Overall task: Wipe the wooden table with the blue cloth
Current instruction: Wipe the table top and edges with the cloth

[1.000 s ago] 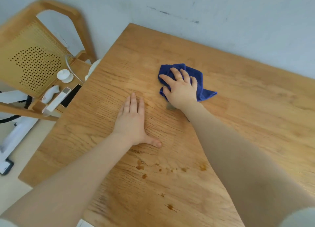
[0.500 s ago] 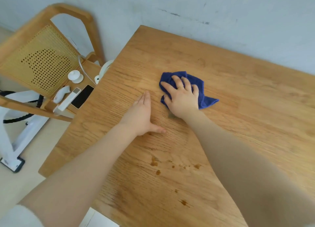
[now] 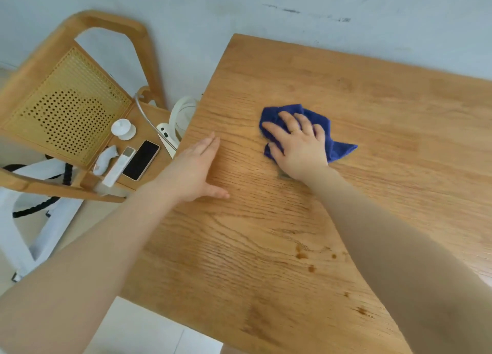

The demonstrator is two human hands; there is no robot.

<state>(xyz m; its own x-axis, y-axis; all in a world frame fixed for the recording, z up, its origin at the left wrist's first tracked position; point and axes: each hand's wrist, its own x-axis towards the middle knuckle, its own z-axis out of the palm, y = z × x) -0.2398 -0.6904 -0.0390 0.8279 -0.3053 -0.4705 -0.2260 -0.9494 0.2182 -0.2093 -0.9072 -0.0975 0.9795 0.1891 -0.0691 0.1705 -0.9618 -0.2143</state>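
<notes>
Beside the wooden table (image 3: 372, 114) stands a wooden chair (image 3: 66, 106), its seat crowded with a dark phone (image 3: 141, 160), a white remote (image 3: 118, 166) and a small round white knob (image 3: 123, 129). A white device (image 3: 183, 114) between chair and table is half hidden by the table edge. Brown spots (image 3: 303, 255) mark the wood near the right forearm. The left hand (image 3: 198, 167) lies flat, fingers straight. The right hand (image 3: 298, 143) presses spread fingers onto the blue cloth (image 3: 338, 146), covering most of it.
</notes>
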